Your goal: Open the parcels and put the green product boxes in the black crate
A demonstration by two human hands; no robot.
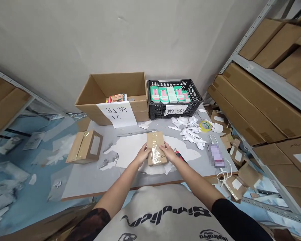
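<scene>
A small brown cardboard box [154, 147], sealed with shiny clear tape, is in front of me over the middle of the table. My left hand [143, 154] grips its left side and my right hand [169, 153] its right side. Handwriting shows near the box's lower right corner. Torn white paper [130, 147] lies beneath it on the grey table. Just right of my right hand is a red and black cutter [180, 155], partly hidden by my forearm.
A large open carton [90, 112] and a black crate [157, 110] of green-and-pink boxes stand at the back. A taped box [84, 147] sits left. Paper scraps [193, 134], a tape roll [205, 126] and a cabled phone [216, 155] lie right. Carton-filled shelves [266, 77] flank the table.
</scene>
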